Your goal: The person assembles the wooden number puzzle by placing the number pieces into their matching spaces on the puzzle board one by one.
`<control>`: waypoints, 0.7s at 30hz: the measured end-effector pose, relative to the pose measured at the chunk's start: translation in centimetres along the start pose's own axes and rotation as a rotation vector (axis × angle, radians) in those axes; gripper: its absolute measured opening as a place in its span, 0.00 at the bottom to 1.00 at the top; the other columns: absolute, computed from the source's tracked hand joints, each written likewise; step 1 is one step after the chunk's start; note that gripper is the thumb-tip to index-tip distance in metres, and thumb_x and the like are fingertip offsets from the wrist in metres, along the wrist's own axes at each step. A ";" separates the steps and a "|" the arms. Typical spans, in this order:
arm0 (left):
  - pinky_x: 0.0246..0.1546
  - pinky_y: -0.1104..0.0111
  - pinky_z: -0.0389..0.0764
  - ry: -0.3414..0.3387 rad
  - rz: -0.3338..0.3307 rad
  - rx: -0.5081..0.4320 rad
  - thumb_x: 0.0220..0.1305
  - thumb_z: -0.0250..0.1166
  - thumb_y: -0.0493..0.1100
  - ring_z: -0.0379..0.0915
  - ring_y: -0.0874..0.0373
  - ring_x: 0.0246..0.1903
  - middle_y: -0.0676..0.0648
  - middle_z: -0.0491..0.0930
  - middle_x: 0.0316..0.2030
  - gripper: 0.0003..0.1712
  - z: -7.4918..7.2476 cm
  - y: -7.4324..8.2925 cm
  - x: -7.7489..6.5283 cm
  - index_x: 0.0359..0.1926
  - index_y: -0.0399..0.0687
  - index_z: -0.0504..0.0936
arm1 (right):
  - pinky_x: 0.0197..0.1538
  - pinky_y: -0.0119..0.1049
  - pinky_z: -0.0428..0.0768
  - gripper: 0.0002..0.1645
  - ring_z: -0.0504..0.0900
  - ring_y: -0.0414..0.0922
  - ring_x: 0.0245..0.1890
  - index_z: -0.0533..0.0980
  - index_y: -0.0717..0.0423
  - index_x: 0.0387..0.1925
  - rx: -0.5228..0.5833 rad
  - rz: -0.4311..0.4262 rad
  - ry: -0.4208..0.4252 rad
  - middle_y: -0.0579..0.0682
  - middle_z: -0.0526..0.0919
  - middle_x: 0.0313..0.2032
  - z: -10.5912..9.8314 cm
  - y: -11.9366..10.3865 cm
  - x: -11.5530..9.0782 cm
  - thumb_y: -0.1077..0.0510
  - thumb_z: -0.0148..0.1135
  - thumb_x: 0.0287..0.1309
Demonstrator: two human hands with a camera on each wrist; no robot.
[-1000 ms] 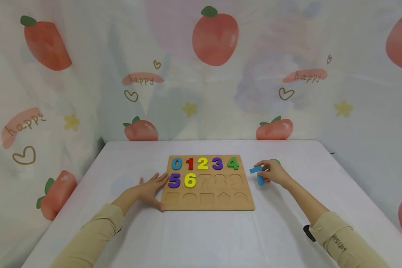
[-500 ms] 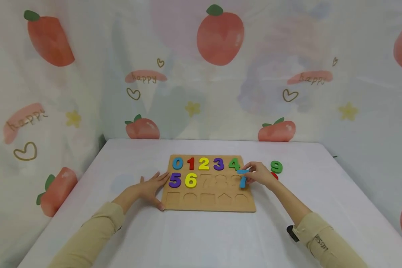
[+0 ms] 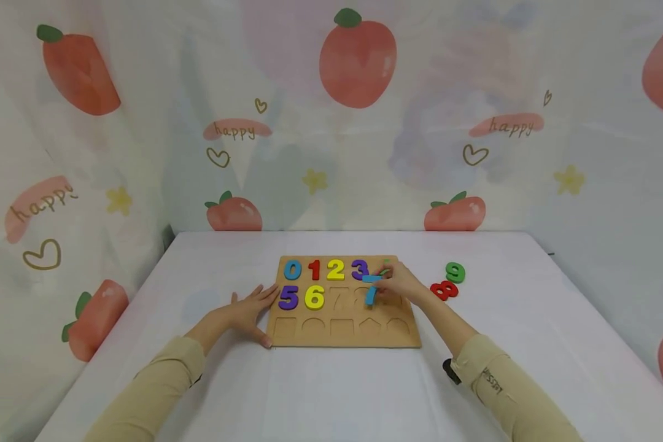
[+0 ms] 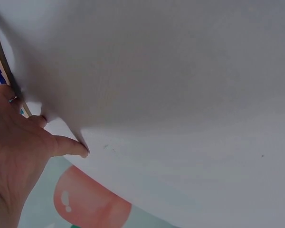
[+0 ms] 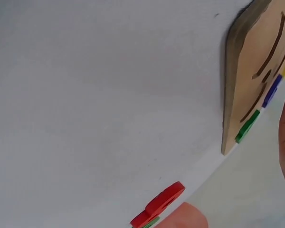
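Blue seven [image 3: 371, 295] in right hand [image 3: 400, 284]: pinched it over the board [image 3: 334, 342], nearer the right edge. Rested left hand [image 3: 247, 315], fingers spread, at the board's left edge. Might have dropped the seven crooked by letting go too soon.

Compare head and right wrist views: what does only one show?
Only the head view shows the left hand and the blue number-seven piece in the grip of the right hand. Only the right wrist view shows the right side face of the tan rectangular wooden board. Both show that board's top, the red number-eight piece and part of the right hand.
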State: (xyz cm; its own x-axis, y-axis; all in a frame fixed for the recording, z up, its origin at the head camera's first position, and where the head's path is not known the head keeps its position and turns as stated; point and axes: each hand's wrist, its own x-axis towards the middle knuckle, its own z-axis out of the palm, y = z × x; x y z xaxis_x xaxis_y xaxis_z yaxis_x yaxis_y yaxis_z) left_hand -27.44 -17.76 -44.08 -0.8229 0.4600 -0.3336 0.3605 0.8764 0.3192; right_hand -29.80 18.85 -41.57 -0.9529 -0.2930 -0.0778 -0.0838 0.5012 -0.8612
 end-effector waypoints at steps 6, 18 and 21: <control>0.57 0.27 0.30 -0.002 -0.008 0.006 0.38 0.75 0.65 0.26 0.41 0.73 0.48 0.34 0.75 0.71 0.0 -0.1 0.0 0.75 0.51 0.41 | 0.32 0.30 0.82 0.15 0.83 0.39 0.23 0.72 0.74 0.45 0.003 0.016 -0.021 0.58 0.84 0.27 1.7 -0.7 1.2 0.68 0.60 0.57; 0.57 0.26 0.31 -0.005 -0.010 0.011 0.37 0.75 0.64 0.27 0.39 0.73 0.48 0.34 0.75 0.71 0.1 0.1 -0.1 0.75 0.50 0.41 | 0.32 0.28 0.82 0.15 0.80 0.36 0.22 0.70 0.76 0.46 0.061 0.050 -0.096 0.51 0.78 0.27 4.2 -1.4 2.3 0.70 0.58 0.59; 0.57 0.27 0.31 0.000 -0.011 0.015 0.37 0.75 0.64 0.27 0.39 0.73 0.48 0.35 0.75 0.71 0.0 0.2 -0.1 0.75 0.51 0.40 | 0.31 0.28 0.82 0.15 0.80 0.35 0.20 0.70 0.76 0.46 0.054 0.048 -0.094 0.50 0.77 0.24 4.7 -1.4 2.5 0.70 0.58 0.59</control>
State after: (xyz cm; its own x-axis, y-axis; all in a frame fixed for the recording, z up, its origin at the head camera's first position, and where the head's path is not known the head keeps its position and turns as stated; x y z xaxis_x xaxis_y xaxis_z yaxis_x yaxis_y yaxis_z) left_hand -27.33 -17.65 -43.97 -0.8269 0.4500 -0.3372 0.3577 0.8837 0.3019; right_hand -30.73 13.56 -42.90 -0.9239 -0.3458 -0.1640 -0.0207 0.4730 -0.8808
